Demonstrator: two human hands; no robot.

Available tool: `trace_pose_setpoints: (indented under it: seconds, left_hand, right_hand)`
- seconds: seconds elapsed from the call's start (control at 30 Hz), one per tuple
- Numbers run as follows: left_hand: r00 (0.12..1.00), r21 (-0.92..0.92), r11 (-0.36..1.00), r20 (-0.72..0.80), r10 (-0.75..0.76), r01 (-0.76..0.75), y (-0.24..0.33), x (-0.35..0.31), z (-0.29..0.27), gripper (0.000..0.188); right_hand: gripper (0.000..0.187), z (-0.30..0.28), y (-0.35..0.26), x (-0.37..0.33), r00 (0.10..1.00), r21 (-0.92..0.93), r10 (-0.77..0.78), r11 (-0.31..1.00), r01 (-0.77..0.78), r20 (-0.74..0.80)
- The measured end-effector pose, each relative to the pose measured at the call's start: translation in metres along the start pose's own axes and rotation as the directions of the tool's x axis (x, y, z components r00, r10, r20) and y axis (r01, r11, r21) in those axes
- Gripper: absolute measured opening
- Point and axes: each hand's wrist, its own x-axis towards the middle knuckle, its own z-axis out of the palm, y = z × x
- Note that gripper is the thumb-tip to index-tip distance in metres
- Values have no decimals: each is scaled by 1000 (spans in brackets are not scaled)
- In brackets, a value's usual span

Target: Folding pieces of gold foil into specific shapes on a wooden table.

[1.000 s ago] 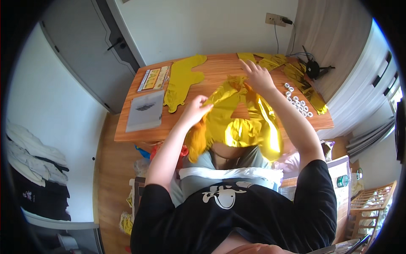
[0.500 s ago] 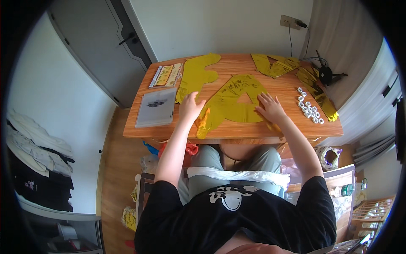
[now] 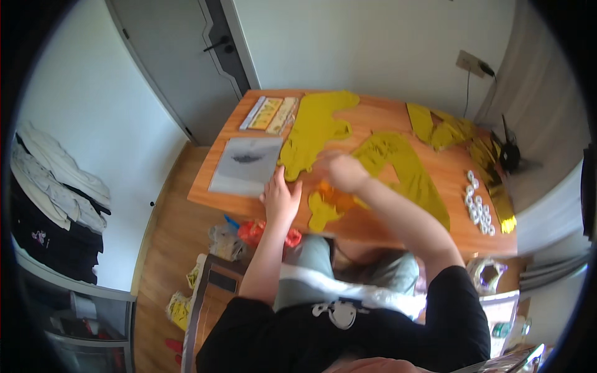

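A flat gold foil letter balloon (image 3: 314,121) lies toward the left of the wooden table. My left hand (image 3: 282,200) is open at its near end, fingers apart, the fingertips at or very close to the foil. My right hand (image 3: 345,171) is over the table between this balloon and a second gold letter balloon (image 3: 407,161) with a triangular hole. Motion smears its fingers, so whether they grip anything is unclear. Under the right hand and forearm, the second balloon's left leg (image 3: 322,212) shows beside a blurred orange patch (image 3: 339,198).
More gold foil pieces (image 3: 444,132) lie at the back right, near a black device with antennas (image 3: 507,152). Several white rings (image 3: 477,210) sit at the right. A clear sleeve (image 3: 245,165) and a printed package (image 3: 268,114) rest at the left. Red plastic (image 3: 255,233) hangs below the front edge.
My right hand has moved left off the holed balloon toward the other balloon's near end. My left hand stays by that end. The view has shifted and tilted.
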Motion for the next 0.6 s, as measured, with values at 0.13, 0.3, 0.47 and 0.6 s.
trace_pose_setpoints:
  seconds: [0.13, 0.3, 0.47, 0.6]
  left_hand:
    - [997, 45, 998, 59, 49, -52, 10, -9, -10, 66]
    - [991, 126, 992, 134, 4, -21, 23, -17, -22, 62]
    - [985, 169, 985, 173, 10, -40, 26, -13, -19, 60]
    - [991, 150, 988, 130, 15, -34, 24, -11, -14, 58]
  right_hand:
    - [28, 40, 2, 61, 955, 42, 180, 980, -194, 235]
    - [28, 41, -3, 78, 934, 145, 101, 977, -159, 342]
    - [34, 43, 1, 66, 949, 253, 93, 952, -173, 301]
    - [33, 52, -3, 62, 962, 179, 118, 970, -165, 245]
